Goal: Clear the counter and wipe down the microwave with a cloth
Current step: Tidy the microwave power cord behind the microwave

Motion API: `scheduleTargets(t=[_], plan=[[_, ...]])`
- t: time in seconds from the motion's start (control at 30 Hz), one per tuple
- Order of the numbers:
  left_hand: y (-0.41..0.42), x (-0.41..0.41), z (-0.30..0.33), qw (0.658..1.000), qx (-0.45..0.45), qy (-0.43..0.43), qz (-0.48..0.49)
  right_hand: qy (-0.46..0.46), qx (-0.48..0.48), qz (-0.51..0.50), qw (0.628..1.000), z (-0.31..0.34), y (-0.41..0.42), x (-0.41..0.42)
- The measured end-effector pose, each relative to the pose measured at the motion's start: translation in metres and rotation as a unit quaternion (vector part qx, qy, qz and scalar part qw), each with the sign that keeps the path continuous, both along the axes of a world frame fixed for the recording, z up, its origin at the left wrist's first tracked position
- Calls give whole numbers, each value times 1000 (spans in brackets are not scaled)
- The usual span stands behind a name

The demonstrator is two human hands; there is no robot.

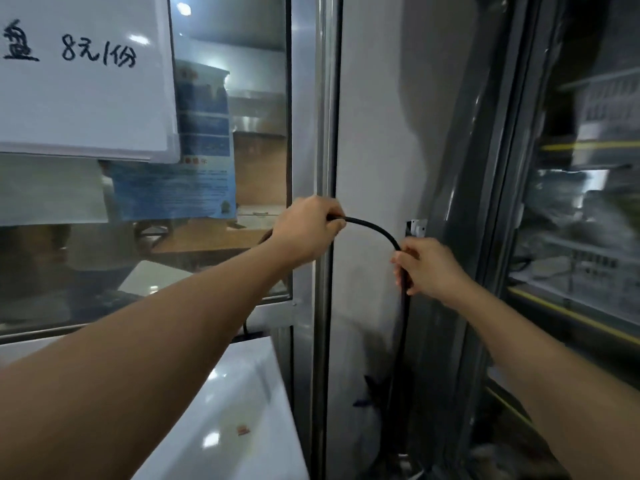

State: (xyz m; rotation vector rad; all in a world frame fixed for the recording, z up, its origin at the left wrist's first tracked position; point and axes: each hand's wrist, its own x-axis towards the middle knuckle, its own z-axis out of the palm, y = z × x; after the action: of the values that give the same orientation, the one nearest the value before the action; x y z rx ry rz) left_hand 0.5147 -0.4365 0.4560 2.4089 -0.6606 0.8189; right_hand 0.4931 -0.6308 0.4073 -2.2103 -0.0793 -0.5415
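**Hands gripping a black cable by the window frame**

Forearms are reaching forward from the bottom edge, the left one crossing above a glossy white tabletop (242, 403) that is carrying a small reddish scrap (243, 430). Whether that white surface belongs to a microwave cannot be told, and neither cloth nor microwave is showing clearly. Farther out, the right hand (429, 266) is curling its fingers around a black cable (375, 230), which is dropping straight down from that grip along the grey wall. The cable is arching up and leftward into the left hand (306, 232), which is closing around its other end beside the metal window frame (323, 133). A small white fitting (417, 227) is sitting on the wall just above the right hand. Beyond, a white handwritten sign (83, 74) is hanging on the glass, with a blue poster (194, 181) behind it.
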Motion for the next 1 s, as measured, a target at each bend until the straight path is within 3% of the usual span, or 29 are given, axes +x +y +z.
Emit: scheduleTargets(t=[0.27, 0.6, 0.77, 1.0], plan=[[13, -28, 24, 969, -227, 68, -64, 72, -51, 64, 994, 11, -6, -46], [13, -52, 26, 954, -268, 111, -74, 2, 31, -29, 999, 75, -12, -75], [5, -57, 13, 973, -227, 44, -20, -51, 85, -68, 993, 109, -19, -79], [-47, -67, -26, 909, -274, 251, -186, -96, 103, -63, 988, 137, -17, -73]])
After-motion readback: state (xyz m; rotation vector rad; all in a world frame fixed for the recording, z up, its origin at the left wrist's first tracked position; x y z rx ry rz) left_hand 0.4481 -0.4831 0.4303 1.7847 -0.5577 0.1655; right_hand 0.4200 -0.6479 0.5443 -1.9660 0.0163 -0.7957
